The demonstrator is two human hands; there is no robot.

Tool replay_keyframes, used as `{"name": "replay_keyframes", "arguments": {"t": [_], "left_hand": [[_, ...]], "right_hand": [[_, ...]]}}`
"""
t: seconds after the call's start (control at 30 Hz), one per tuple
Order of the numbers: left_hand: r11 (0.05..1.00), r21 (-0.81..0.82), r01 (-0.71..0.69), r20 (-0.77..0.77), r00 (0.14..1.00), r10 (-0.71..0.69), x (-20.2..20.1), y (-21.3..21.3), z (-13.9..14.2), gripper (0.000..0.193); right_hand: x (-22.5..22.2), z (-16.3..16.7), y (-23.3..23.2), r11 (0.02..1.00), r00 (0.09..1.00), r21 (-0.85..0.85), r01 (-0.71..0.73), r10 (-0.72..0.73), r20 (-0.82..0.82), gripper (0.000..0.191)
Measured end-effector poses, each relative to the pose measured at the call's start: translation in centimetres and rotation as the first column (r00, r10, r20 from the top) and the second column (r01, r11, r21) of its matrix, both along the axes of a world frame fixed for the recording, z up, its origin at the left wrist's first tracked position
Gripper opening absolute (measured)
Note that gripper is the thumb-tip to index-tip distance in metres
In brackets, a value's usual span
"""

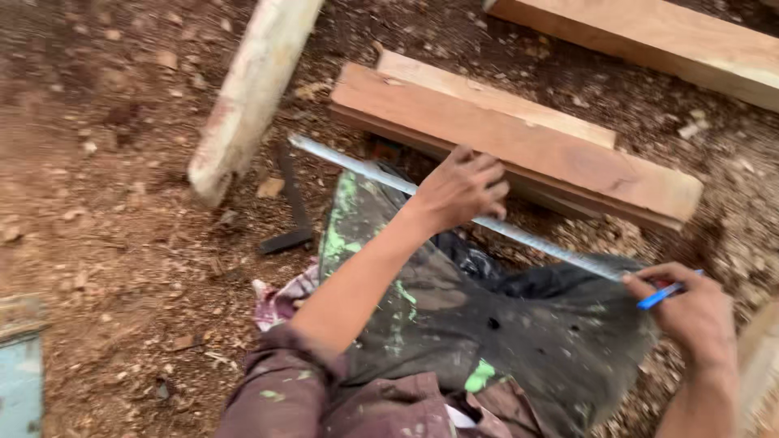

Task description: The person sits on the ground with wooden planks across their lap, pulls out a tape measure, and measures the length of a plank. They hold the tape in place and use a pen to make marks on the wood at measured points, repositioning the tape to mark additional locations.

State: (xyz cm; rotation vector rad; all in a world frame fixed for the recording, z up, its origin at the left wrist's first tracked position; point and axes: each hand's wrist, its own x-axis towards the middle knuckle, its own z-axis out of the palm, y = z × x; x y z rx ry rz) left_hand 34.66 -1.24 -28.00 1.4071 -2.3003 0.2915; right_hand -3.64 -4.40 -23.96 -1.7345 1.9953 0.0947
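While the left hand [462, 188] presses down on a long metal ruler [454, 207] near the middle of the frame, its fingers are curled over the strip and its grip is closed on it, pinning it against the near edge of a reddish wooden plank [519, 146]. That ruler runs on a slant from the upper middle of the frame down to the lower right, where its far end meets the right hand [698, 316]. The right hand's grip is closed around a blue pen [664, 295] — the tip points left, toward the end of the ruler, and lies just beside it.

A second, paler plank [495, 97] lies behind the first, touching it along its length. Another broad plank [649, 36] crosses the upper right corner, well apart from these two. A pale, rounded timber [251, 89] slants down from the top of the frame to the left of the planks. Below the ruler the person's knee fills the lower middle — dark trousers [519, 324] smeared with green paint. All around is bare reddish ground [105, 178] strewn with wood chips.
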Motion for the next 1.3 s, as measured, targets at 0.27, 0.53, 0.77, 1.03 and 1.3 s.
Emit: {"name": "replay_keyframes", "arguments": {"t": [0.27, 0.53, 0.77, 1.03, 1.3], "left_hand": [[0.754, -0.046, -0.655, -0.405, 0.702, 0.585, 10.7, 0.6, -3.4, 0.014], [0.651, 0.422, -0.631, -0.567, 0.377, 0.733, 21.9, -1.7, -6.9, 0.043], [0.698, 0.542, -0.468, -0.610, 0.352, 0.710, 22.7, -3.6, -8.6, 0.020], [0.699, 0.477, -0.533, -0.699, 0.252, 0.669, 22.5, -4.7, -8.5, 0.013], [0.749, 0.398, -0.529, -0.682, 0.376, 0.628, 21.5, -5.2, -9.3, 0.019]], "right_hand": [[-2.6, -4.6, -6.9, 0.969, 0.937, 0.152, 0.196, -0.230, 0.264, 0.024], [-6.3, -6.1, -11.0, 0.979, 0.974, 0.140, 0.150, -0.171, 0.149, 0.026], [-4.6, -5.6, -14.3, 0.970, 0.970, 0.209, -0.125, 0.163, -0.179, 0.045], [0.7, -3.1, -14.6, 0.965, 0.999, 0.259, 0.031, -0.028, -0.017, 0.016], [-0.4, -2.4, -16.6, 0.953, 0.990, 0.283, 0.108, -0.128, 0.053, 0.011]]}}
